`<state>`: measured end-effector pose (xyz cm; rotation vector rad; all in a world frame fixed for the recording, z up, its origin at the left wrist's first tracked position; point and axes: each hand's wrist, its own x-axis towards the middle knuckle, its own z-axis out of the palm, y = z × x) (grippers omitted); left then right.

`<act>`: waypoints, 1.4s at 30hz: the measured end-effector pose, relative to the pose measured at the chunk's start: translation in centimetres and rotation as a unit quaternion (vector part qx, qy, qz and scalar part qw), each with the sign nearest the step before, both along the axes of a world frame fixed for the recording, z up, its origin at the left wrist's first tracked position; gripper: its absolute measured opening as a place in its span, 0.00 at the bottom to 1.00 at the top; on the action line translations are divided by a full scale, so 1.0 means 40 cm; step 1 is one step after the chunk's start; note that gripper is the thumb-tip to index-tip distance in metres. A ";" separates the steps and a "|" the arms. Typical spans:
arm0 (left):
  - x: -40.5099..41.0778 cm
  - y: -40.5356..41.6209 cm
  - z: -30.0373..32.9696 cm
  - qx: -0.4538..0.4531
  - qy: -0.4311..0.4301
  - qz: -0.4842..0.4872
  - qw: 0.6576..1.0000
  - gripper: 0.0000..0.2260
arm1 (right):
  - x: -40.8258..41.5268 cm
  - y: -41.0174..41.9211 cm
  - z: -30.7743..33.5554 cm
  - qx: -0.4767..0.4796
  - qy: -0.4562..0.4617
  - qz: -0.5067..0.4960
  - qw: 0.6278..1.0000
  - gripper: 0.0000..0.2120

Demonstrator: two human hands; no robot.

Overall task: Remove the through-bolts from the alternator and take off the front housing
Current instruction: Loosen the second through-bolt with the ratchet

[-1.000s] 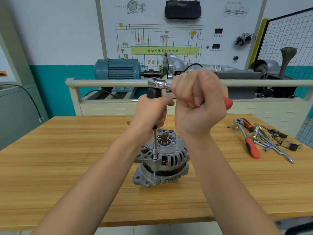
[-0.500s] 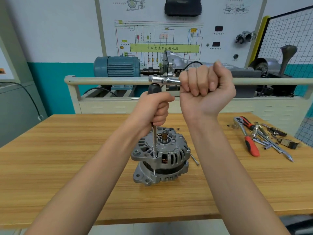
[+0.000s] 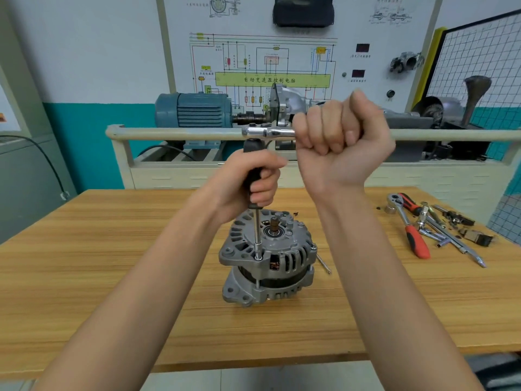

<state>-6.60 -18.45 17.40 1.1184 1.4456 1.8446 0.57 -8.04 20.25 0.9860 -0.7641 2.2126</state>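
Note:
A grey alternator point(image 3: 267, 258) stands upright in the middle of the wooden table point(image 3: 84, 263), shaft end up. A long socket extension point(image 3: 257, 235) rises from a through-bolt head at the front housing's left rim. My left hand point(image 3: 251, 182) grips the black handle of that extension above the alternator. A chrome ratchet wrench point(image 3: 267, 133) sits on top of the extension, pointing right. My right hand point(image 3: 338, 142) grips its handle in a fist, hiding most of it. One loose bolt point(image 3: 323, 264) lies on the table by the alternator's right side.
At the table's right lie a red-handled ratchet point(image 3: 411, 230), extension bars and several small parts point(image 3: 456, 224). Behind the table stands a training rig with a pale rail point(image 3: 174, 134), a blue motor point(image 3: 194, 110) and a wiring-diagram board point(image 3: 267, 63).
My right hand has swung the ratchet handle round to the right and away from me; the red handle end is now hidden in my fist. The left hand stays on the extension.

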 end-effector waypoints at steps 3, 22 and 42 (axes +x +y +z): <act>-0.004 0.000 0.007 -0.005 0.006 -0.082 0.997 0.16 | -0.025 0.033 0.006 -0.096 -0.067 0.129 0.985 0.23; 0.032 0.034 -0.005 0.004 0.017 0.158 0.987 0.14 | 0.015 -0.049 -0.021 0.052 0.091 -0.183 0.978 0.21; 0.062 0.067 -0.010 0.050 -0.015 0.313 0.948 0.18 | 0.019 -0.080 -0.043 0.073 0.109 -0.273 0.953 0.18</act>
